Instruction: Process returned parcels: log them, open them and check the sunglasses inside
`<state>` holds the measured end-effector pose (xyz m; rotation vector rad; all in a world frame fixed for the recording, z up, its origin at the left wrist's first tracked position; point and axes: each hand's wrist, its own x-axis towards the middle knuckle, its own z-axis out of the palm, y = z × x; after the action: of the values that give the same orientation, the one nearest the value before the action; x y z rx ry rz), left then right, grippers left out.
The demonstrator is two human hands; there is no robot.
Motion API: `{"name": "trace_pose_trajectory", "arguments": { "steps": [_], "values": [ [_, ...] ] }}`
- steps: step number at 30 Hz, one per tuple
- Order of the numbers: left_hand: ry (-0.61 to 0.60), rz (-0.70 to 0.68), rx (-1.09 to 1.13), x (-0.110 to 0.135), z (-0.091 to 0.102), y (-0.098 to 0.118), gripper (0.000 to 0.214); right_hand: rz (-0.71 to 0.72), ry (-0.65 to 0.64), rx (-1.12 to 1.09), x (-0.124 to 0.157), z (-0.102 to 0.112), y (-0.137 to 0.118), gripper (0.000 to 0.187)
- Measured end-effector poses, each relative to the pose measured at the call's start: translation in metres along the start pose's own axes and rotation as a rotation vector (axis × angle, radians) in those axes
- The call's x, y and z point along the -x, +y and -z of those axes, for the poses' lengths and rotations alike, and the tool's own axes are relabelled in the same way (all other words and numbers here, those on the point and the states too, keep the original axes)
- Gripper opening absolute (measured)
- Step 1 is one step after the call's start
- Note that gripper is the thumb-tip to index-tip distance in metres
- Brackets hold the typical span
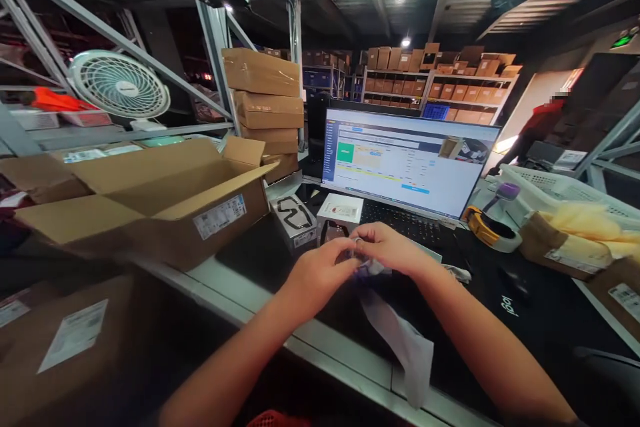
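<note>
- A worker's left hand (320,273) and right hand (387,248) pinched together on a small, blurred item (359,255), in front of the monitor (407,160).
- A pale plastic bag (403,340) trailed from it over the desk edge (320,340).
- Left of the monitor, an open carton (150,203) bore an unreadable label.

Head view, single camera
Looks forward and down, close over the surface (240,280), toward the monitor (407,160) and far shelves (440,90).
</note>
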<state>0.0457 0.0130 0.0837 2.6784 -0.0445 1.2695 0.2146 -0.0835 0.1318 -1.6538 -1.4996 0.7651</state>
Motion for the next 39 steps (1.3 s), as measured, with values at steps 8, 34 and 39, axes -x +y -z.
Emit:
{"name": "trace_pose_trajectory", "arguments": {
  "steps": [8,34,39],
  "values": [
    [0.194,0.313,0.262,0.014,-0.021,-0.010,0.014,0.187,0.384,0.331,0.041,-0.004,-0.007,0.021],
    [-0.087,0.498,-0.069,-0.018,-0.034,0.034,0.022,-0.112,0.244,-0.184,0.063,0.000,0.011,0.017],
    [-0.135,0.296,0.306,-0.016,-0.037,0.035,0.061,-0.069,0.156,-0.255,0.063,0.007,0.015,0.015]
  ]
}}
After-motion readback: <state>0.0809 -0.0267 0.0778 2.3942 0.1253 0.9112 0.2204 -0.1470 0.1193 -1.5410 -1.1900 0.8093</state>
